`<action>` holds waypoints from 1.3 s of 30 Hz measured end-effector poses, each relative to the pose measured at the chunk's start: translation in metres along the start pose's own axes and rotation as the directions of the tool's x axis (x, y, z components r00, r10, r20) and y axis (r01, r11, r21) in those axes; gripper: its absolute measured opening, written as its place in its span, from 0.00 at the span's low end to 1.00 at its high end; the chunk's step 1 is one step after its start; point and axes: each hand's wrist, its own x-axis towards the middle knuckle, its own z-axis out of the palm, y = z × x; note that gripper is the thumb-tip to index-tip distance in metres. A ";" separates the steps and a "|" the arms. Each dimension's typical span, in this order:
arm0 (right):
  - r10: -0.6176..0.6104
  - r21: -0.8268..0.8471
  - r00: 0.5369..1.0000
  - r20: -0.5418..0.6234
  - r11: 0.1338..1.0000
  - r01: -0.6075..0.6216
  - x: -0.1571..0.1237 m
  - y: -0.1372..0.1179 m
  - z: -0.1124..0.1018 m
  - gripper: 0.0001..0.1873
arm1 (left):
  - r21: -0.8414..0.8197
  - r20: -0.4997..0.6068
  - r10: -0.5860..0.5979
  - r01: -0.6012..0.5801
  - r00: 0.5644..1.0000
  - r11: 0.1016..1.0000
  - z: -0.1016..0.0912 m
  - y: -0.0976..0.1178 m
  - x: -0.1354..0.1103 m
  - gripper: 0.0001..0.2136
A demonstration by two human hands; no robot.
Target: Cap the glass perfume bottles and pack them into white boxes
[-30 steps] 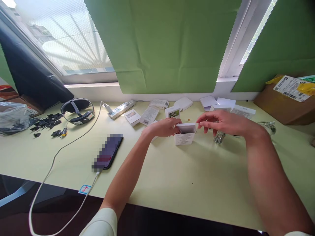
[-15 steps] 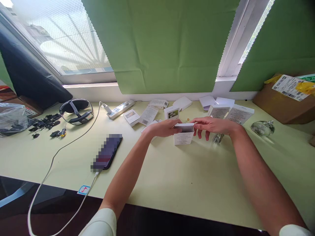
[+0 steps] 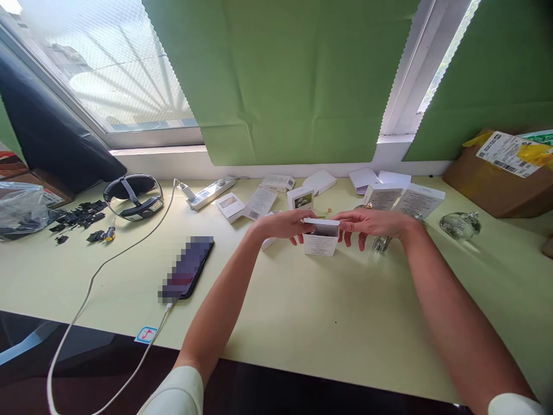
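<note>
A small white cardboard box [image 3: 319, 246] with printed text on its front stands upright on the table, its top open and a flap at the back edge. My left hand [image 3: 285, 223] grips the upper left side, thumb at the opening and other fingers down beside it. From the right, my right hand [image 3: 367, 222] holds the upper right edge between thumb and forefinger, its other fingers hanging apart. Under my right hand a shiny clear glass piece [image 3: 381, 244] shows partly. Two printed white boxes [image 3: 420, 200] stand just behind that hand.
Several flat white boxes [image 3: 260, 203] lie behind my left hand. A glass ornament [image 3: 460, 225] and a brown carton [image 3: 496, 178] are at the right. On the left are a phone [image 3: 190, 268] with a cable, a power strip [image 3: 212, 192], a headset [image 3: 135, 197] and black parts [image 3: 82, 216].
My left hand's fingers have spread lower beside the box's left side. The box stays in the same place, with both hands still at its top.
</note>
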 end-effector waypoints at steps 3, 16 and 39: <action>-0.009 0.041 1.000 0.015 0.999 0.008 0.001 0.003 -0.001 0.28 | 0.013 -0.001 -0.020 0.020 1.000 1.000 0.001 0.004 0.001 0.17; -0.021 0.141 0.999 0.044 0.990 0.015 0.009 0.010 0.000 0.31 | 0.155 -0.245 -0.091 0.132 0.965 0.979 0.012 0.006 0.012 0.24; 0.031 0.107 0.999 -0.033 0.994 -0.028 0.013 0.009 0.006 0.20 | 0.227 -0.282 0.098 -0.033 0.954 0.973 0.007 0.009 0.006 0.22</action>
